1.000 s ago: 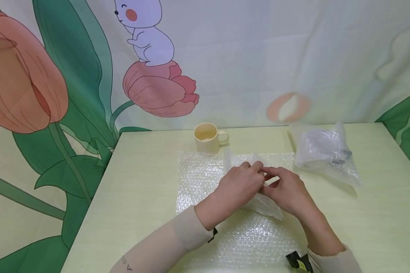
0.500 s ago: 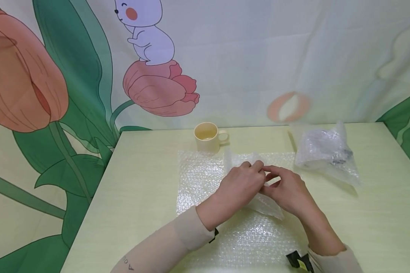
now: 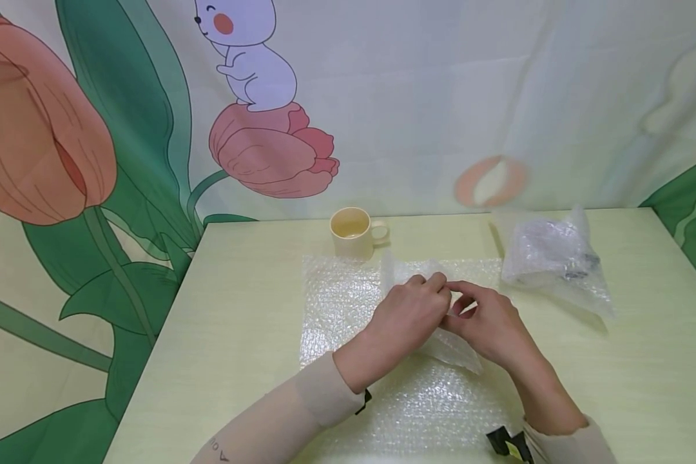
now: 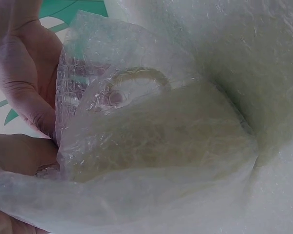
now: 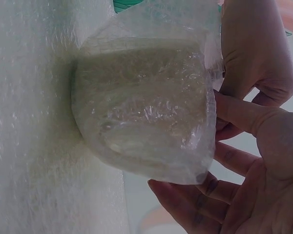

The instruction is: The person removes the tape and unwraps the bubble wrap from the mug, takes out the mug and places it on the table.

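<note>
A handled, cup-shaped thing wrapped in bubble wrap [image 5: 146,97] stands upright under both hands; the curve of its handle [image 4: 139,75] shows through the film in the left wrist view. My left hand [image 3: 408,312] pinches gathered bubble wrap at its top. Opposite it, my right hand [image 3: 493,322] holds the top edge of the same wrap between thumb and fingers, its other fingers loosely bent beside the wrapped side. The fingertips of both hands meet there. A loose flap of wrap [image 3: 452,351] hangs toward the front. Beneath lies a flat bubble wrap sheet [image 3: 336,303].
Behind the sheet stands a pale yellow mug [image 3: 350,243], its handle to the right. A bubble-wrapped bundle [image 3: 551,251] lies at the table's back right. The table [image 3: 226,322] backs onto a printed cloth [image 3: 406,116] with tulips and a white cartoon animal.
Both hands stay almost in place at the top of the wrap, with only tiny shifts of the right fingers. The mug and the bundle have not moved.
</note>
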The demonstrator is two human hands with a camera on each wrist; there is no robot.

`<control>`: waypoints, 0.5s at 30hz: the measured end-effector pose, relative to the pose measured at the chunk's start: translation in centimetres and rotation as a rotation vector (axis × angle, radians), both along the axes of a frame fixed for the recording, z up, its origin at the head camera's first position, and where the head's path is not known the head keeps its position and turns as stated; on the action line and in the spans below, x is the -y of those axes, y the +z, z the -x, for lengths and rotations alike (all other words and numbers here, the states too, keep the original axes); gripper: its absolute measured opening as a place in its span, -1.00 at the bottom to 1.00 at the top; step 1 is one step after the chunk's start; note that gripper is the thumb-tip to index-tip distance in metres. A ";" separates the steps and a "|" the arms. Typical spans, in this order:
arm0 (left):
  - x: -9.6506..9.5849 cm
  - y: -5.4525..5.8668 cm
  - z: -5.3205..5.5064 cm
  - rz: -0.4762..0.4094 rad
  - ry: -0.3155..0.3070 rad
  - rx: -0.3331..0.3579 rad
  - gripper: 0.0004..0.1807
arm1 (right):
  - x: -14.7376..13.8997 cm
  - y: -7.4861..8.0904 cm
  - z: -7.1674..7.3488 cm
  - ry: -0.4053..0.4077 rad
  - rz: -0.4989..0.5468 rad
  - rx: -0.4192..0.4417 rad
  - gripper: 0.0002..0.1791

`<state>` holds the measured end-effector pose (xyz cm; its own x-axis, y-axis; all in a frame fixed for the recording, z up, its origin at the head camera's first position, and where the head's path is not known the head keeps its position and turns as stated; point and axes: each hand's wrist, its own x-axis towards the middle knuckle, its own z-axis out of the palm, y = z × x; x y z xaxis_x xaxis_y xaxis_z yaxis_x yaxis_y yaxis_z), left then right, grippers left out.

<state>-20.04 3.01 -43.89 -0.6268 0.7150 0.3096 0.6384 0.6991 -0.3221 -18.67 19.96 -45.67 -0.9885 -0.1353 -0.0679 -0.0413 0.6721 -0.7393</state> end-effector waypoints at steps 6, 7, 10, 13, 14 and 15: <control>0.0 0.0 0.0 -0.020 0.001 0.006 -0.96 | 0.0 0.1 0.0 -0.004 -0.009 0.023 -0.39; 0.0 0.0 0.0 -0.023 0.002 0.010 -0.96 | 0.0 0.1 0.0 -0.005 -0.009 0.027 -0.38; 0.0 -0.1 0.0 -0.030 0.010 0.021 -0.96 | 0.0 0.1 0.0 -0.008 -0.009 0.037 -0.37; 0.0 0.0 0.0 -0.035 0.015 0.031 -0.95 | 0.0 0.1 0.0 -0.013 -0.013 0.040 -0.36; 0.0 0.0 0.0 -0.037 0.017 0.034 -0.95 | 0.0 0.0 0.0 -0.013 -0.014 0.040 -0.36; 0.0 0.0 0.0 -0.040 0.018 0.038 -0.95 | 0.0 0.0 0.0 -0.015 -0.015 0.042 -0.37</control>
<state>-20.07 3.06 -43.91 -0.6511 0.6911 0.3139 0.6368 0.7224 -0.2695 -18.70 19.96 -45.63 -0.9866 -0.1192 -0.1110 -0.0004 0.6833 -0.7301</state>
